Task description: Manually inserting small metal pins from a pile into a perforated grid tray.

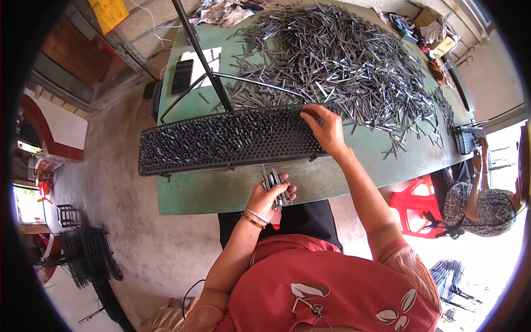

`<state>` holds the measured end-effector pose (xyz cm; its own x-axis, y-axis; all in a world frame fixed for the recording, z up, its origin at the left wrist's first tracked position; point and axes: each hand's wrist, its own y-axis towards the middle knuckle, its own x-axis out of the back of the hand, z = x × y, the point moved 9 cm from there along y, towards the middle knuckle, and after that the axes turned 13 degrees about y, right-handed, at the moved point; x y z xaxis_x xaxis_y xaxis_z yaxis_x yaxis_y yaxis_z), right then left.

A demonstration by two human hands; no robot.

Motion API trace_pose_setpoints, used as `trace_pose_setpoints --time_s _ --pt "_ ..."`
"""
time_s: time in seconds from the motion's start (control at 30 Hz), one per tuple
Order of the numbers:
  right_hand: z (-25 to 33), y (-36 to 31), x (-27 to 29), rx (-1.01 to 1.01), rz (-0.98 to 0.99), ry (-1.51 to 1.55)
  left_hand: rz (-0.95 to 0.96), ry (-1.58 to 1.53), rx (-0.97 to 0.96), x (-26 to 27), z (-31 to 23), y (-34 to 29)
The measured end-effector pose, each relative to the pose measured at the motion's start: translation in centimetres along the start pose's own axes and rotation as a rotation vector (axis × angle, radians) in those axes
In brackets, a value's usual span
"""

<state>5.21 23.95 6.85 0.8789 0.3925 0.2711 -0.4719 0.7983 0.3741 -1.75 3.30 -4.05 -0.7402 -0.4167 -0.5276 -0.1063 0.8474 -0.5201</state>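
Observation:
A long black perforated panel (274, 146) lies tilted along the near side of the green table. Short dark strips stand in its holes over the left and middle; bare holes show toward the right end. My left hand (263, 200), just below the panel's near edge, is closed around a bundle of thin grey metal strips (275, 182). At the panel's upper right, my right hand (331, 133) has its fingers pinched together against the holes. A small greyish bit shows by those fingers, too little to name.
A big heap of loose strips (354, 61) covers the table's (188, 196) far side. Black metal bars (202, 58) rise behind the panel. A phone (182, 76) lies on white paper at left. Right, another person (481, 207) works near a red stool (415, 207).

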Motion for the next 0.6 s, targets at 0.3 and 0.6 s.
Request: trace_pose_setpoints --time_s 0.3,0.6 --pt "-0.1 -0.6 -0.7 0.037 0.004 -0.05 -0.004 0.001 0.0 0.2 0.2 0.0" --pt "0.3 -0.7 -1.3 0.107 0.061 -0.068 0.027 0.041 0.009 0.3 0.5 -0.1"
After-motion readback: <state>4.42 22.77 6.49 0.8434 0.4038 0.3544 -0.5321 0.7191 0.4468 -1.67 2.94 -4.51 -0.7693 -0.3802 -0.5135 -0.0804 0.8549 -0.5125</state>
